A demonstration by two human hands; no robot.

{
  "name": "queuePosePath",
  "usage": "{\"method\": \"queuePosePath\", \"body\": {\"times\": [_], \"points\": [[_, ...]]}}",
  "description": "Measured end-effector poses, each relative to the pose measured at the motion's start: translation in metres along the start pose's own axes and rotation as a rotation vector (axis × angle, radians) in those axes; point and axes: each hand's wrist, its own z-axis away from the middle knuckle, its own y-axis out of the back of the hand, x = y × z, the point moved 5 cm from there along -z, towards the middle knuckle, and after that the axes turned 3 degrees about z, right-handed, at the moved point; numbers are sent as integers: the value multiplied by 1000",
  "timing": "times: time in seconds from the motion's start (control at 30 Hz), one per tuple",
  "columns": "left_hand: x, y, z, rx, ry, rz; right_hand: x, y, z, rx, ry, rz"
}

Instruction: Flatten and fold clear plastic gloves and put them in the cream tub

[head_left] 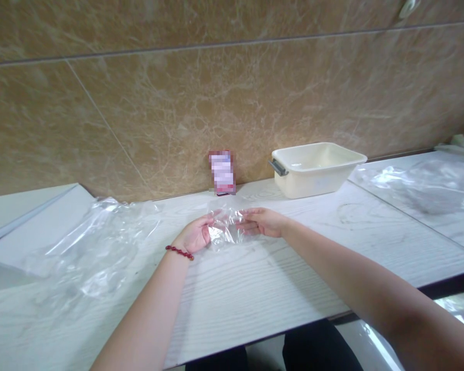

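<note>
A clear plastic bag [227,230] is held between my two hands, just above the pale wood-grain table. My left hand [196,233], with a dark red beaded bracelet [180,252] at the wrist, grips the bag's left side with the thumb on top. On the right side, my right hand [263,222] pinches the bag, its fingers partly seen through the film. The bag looks crinkled and see-through; whether anything lies inside cannot be made out.
Behind the hands a phone-like device [223,172], blurred out, leans on the marble wall. A cream plastic tub [313,178] with a grey handle stands to its right. Clear plastic bags [104,252] lie at left, more plastic [436,183] at far right. The table's front edge [263,337] is near me.
</note>
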Motion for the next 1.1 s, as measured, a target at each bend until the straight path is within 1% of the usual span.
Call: {"method": "queuePosePath", "body": {"times": [0.1, 0.23, 0.43, 0.57, 0.67, 0.8, 0.9, 1.0, 1.1], "points": [[1, 0, -1, -18, -24, -40, -3, 1, 1, 32, 7, 24], [0, -1, -3, -40, -33, -35, -8, 5, 2, 90, 50, 58], [-1, -3, -2, -9, -42, -13, -8, 10, -1, 115, 98, 41], [-2, -1, -3, 28, -70, 7, -8, 9, -1, 148, 104, 25], [-2, -2, -4, 27, -82, 13, -9, 8, 0, 179, 107, 7], [1, -7, 0, -17, -87, 42, -10, 7, 1, 167, 119, 1], [3, -12, 5, -67, -67, 130, -10, 8, 0, 128, 152, -1], [2, -16, 8, -35, -38, 192, -13, 9, -1, 100, 219, 6], [1, -21, 7, 9, -84, 169, -15, 9, 0, 135, 243, 20]]}}
